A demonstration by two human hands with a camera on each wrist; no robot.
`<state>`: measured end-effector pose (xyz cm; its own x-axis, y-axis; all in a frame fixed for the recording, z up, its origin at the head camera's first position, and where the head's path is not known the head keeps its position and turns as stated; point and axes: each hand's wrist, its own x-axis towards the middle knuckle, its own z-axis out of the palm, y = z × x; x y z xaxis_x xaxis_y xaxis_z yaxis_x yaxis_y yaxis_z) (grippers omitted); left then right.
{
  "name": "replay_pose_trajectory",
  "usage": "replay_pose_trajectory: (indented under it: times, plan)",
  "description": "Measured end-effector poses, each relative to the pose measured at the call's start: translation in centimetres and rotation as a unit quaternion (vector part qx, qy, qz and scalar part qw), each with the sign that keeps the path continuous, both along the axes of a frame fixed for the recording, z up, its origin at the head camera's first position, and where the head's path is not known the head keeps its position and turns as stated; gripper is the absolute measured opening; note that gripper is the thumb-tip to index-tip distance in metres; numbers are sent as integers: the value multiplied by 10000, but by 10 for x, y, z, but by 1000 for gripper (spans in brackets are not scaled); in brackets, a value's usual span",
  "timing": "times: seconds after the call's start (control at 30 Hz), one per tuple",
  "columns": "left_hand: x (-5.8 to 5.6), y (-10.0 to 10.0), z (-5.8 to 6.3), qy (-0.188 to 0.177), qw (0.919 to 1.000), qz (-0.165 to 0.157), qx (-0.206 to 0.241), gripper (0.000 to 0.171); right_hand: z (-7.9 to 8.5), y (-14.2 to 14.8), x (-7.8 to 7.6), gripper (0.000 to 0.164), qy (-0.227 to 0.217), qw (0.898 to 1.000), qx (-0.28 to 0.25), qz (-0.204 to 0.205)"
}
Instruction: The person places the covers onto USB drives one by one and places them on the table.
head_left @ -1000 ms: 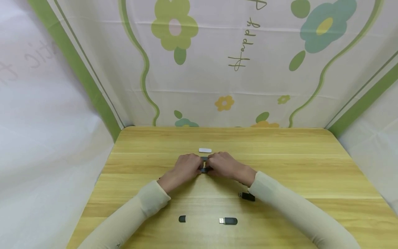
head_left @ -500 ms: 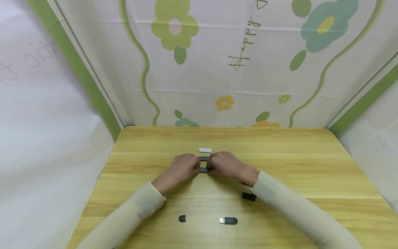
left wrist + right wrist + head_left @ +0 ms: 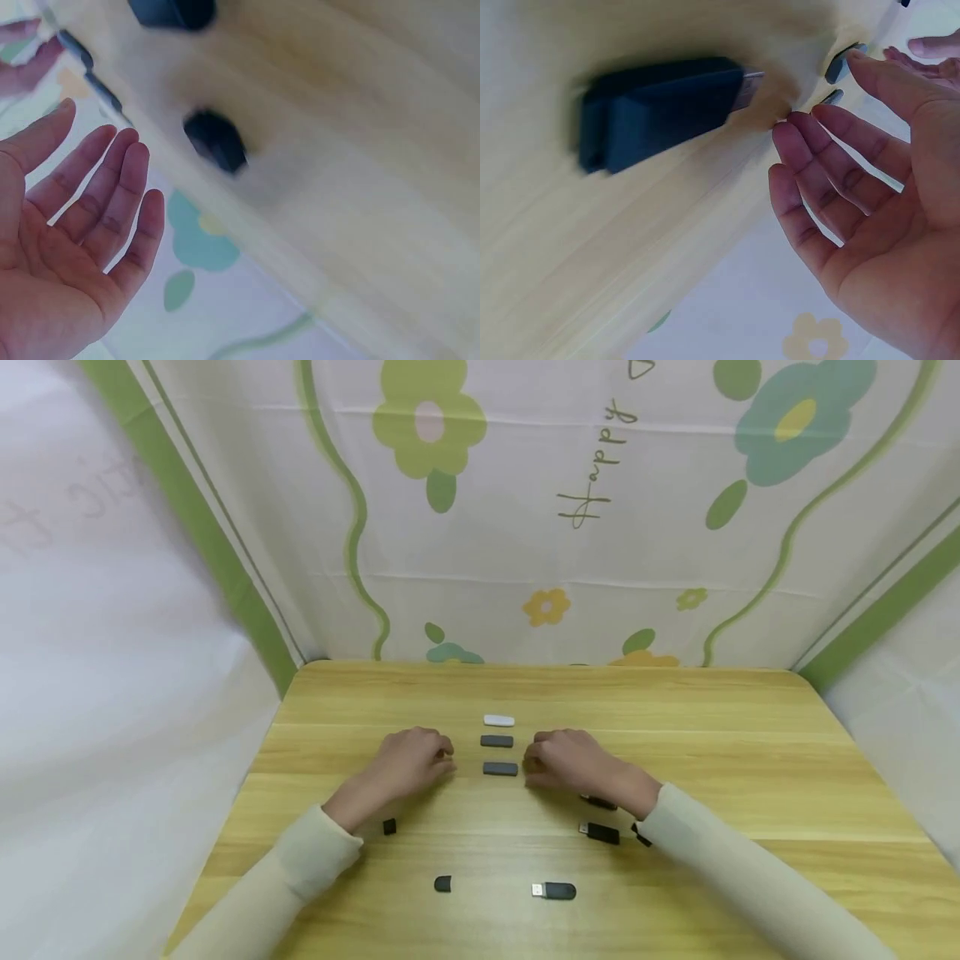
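Observation:
Three capped sticks lie in a column at the middle of the table: a white one point(image 3: 498, 721) at the back, a dark grey one point(image 3: 497, 741), and another grey stick point(image 3: 500, 768) in front. To their left is my left hand point(image 3: 412, 762), fingers relaxed, holding nothing. My right hand point(image 3: 573, 764) is just right of the front grey stick, loosely bent and holding nothing. Both palms show bare in the wrist views. A black USB stick point(image 3: 660, 112) with its metal plug exposed looms large in the right wrist view. In the left wrist view a small black cap point(image 3: 215, 140) lies on the wood.
Nearer the front are a rounded black cap point(image 3: 443, 883) and an uncapped USB stick point(image 3: 555, 891). One dark stick point(image 3: 600, 802) is partly under the right wrist, and a black piece point(image 3: 641, 835) touches or nears the right sleeve. A printed curtain point(image 3: 480, 527) hangs behind the table.
Both hands have let go of the two grey sticks and drawn apart, the left to the left and the right to the right. The sticks stay in the column, now uncovered.

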<state>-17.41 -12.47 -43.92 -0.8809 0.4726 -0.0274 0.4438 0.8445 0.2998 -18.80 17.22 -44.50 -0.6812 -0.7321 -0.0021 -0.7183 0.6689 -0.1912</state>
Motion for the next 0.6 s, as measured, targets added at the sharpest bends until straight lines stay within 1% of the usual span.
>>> replay_pose_trajectory:
  times: [0.1, 0.23, 0.4, 0.6]
  plan:
    - [2, -12, 2, 86, 9999, 116, 12, 22, -2, 10, 4, 25, 48, 10000, 38, -74]
    - [6, -28, 4, 176, 9995, 229, -104, 22, -4, 26, 8, 25, 131, 9997, 70, -198]
    - [14, -48, 3, 208, 9995, 217, -139, 17, -4, 43, 17, 26, 140, 9994, 92, -306]
    - [24, -64, 0, 227, 9993, 266, -97, 10, -2, 64, 24, 26, 233, 9991, 63, -346]
